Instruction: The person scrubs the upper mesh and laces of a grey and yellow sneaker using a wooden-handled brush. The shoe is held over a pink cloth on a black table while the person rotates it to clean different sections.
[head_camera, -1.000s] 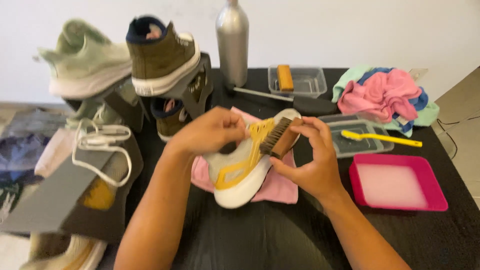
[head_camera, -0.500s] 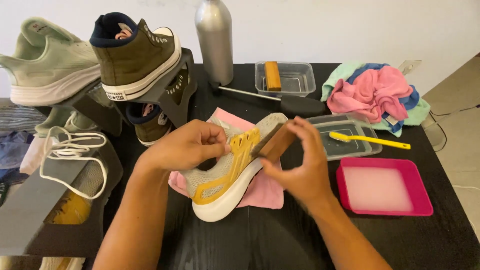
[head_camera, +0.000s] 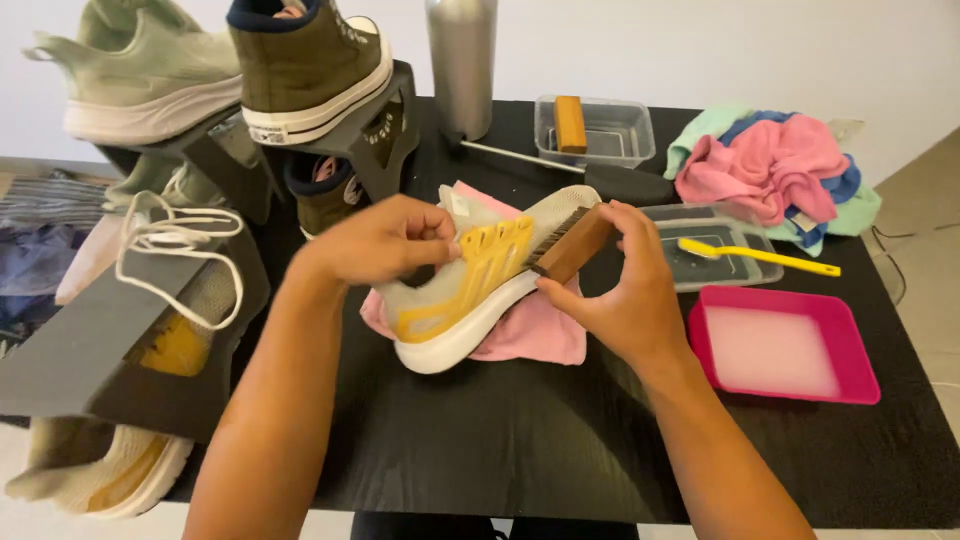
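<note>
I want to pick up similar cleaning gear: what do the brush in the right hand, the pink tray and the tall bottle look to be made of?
Brush: a brown block that looks like wood, matte, with dark bristles; their fibre cannot be told.
Pink tray: probably plastic, smooth, evenly coloured moulded rim.
Tall bottle: apparently metal, a brushed silver-grey sheen.

The left hand (head_camera: 385, 240) covers the collar and heel of the pale sneaker (head_camera: 470, 290), and the right hand (head_camera: 625, 290) hides the far end of the wooden brush (head_camera: 572, 243), whose bristle tips are too blurred to make out. The pink cloth (head_camera: 530, 335) lies mostly under the shoe. The silver bottle (head_camera: 462, 65), the olive high-top (head_camera: 305, 60) and the mint sneaker (head_camera: 140, 75) are cut off by the top edge, and both forearms run off the bottom.
</note>
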